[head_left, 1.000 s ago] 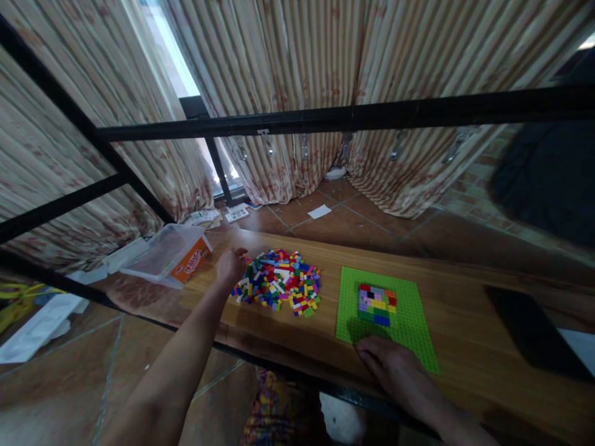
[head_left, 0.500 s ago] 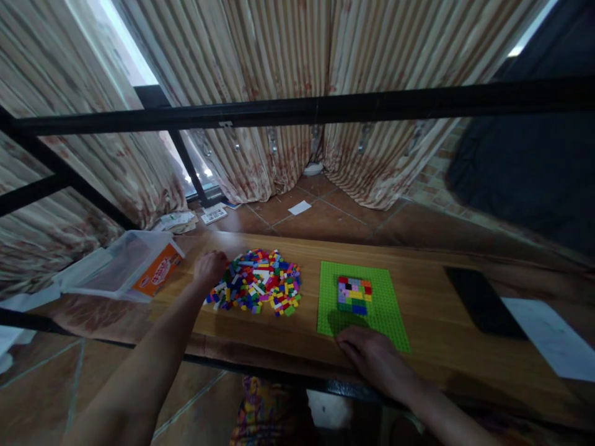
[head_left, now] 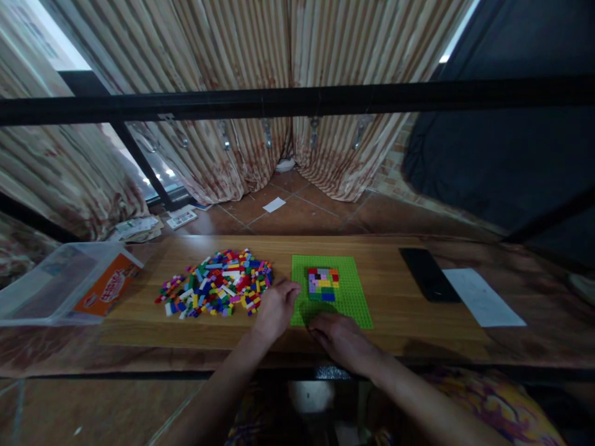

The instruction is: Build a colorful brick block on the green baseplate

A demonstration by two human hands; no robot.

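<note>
A pile of small coloured bricks (head_left: 216, 290) lies on the wooden table (head_left: 395, 310). To its right sits a green baseplate (head_left: 346, 297) with a small block of mixed-colour bricks (head_left: 322, 284) pressed onto it. My left hand (head_left: 275, 306) rests at the baseplate's left edge, just right of the pile, fingers curled; whether it holds a brick is hidden. My right hand (head_left: 341, 339) lies palm down at the baseplate's near edge, fingers stretched flat, holding nothing.
A clear plastic box with an orange label (head_left: 69, 288) lies at the table's left end. A black phone (head_left: 427, 282) and a white paper (head_left: 481, 297) lie to the right. A black bar (head_left: 297, 99) crosses overhead; curtains hang behind.
My left hand has moved from the far left side of the brick pile to the baseplate's left edge. The view has swung right. My right hand stays at the baseplate's near edge.
</note>
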